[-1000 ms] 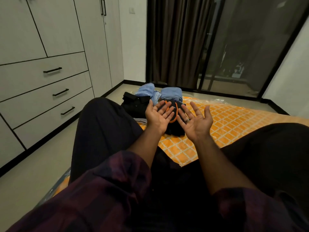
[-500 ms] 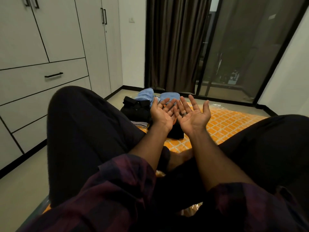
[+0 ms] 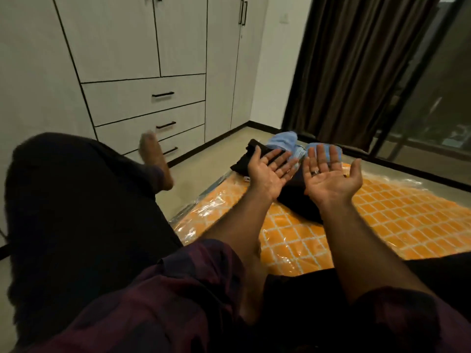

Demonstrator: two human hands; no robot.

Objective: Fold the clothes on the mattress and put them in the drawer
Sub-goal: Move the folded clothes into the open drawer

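Folded clothes lie in a small heap at the far corner of the orange patterned mattress [image 3: 382, 220]: black garments [image 3: 244, 159] and light blue ones [image 3: 283, 140]. My left hand [image 3: 267, 171] and my right hand [image 3: 328, 177] are held palm up in the air just in front of the heap, fingers spread, holding nothing. A ring sits on a finger of my right hand. Three closed drawers [image 3: 142, 100] with black handles sit in the white wardrobe at the left.
My raised left leg in dark trousers [image 3: 76, 200] fills the left foreground, its bare foot [image 3: 155, 164] lifted over the floor before the drawers. A strip of pale floor [image 3: 204, 174] separates mattress and wardrobe. Dark curtains [image 3: 356, 67] and glass doors stand behind.
My left leg has swung out to the left with the foot now off the mattress, and the view has turned toward the wardrobe. Both hands stay open, palms up, a little farther apart.
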